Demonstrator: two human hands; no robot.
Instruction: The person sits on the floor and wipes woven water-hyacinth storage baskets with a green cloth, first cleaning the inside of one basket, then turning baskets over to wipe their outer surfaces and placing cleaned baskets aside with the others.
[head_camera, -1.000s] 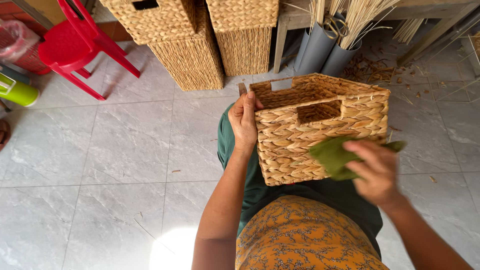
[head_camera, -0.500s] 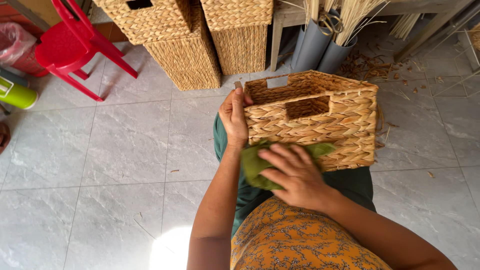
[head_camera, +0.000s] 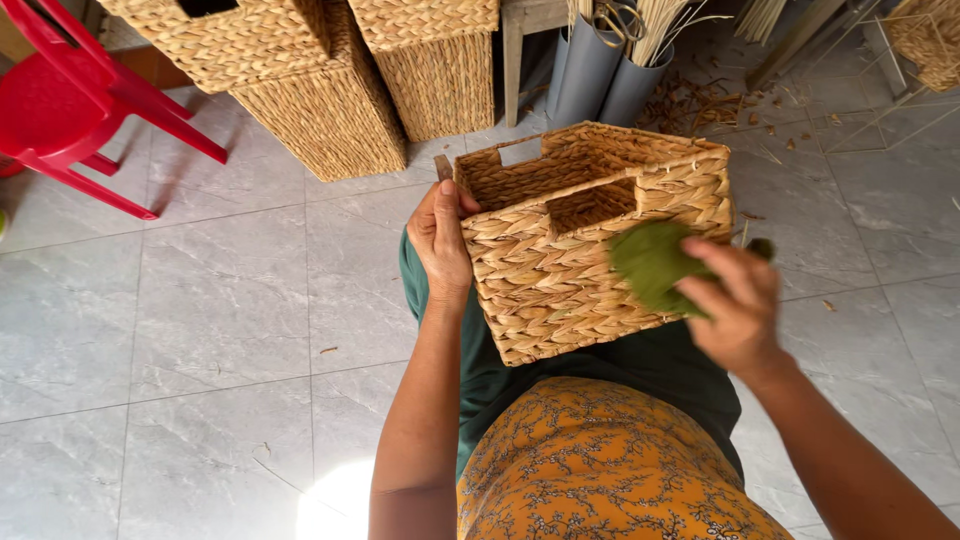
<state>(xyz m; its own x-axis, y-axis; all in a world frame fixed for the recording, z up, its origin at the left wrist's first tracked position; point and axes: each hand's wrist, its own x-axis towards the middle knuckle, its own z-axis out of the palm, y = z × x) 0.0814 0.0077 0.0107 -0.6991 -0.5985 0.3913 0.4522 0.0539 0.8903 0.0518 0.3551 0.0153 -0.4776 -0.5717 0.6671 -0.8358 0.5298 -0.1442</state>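
right hand (head_camera: 735, 300) with green cloth (head_camera: 652, 262) slid rightward across basket (head_camera: 560, 270) front (from lower left corner)

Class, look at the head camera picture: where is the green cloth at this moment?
The green cloth is right of centre in the head view, pressed by the right hand against the near side of the woven basket, just below its handle cut-out.

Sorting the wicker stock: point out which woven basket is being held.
The woven basket on the person's lap, gripped by the left hand while the right hand presses a green cloth to it; the others stand untouched on the floor.
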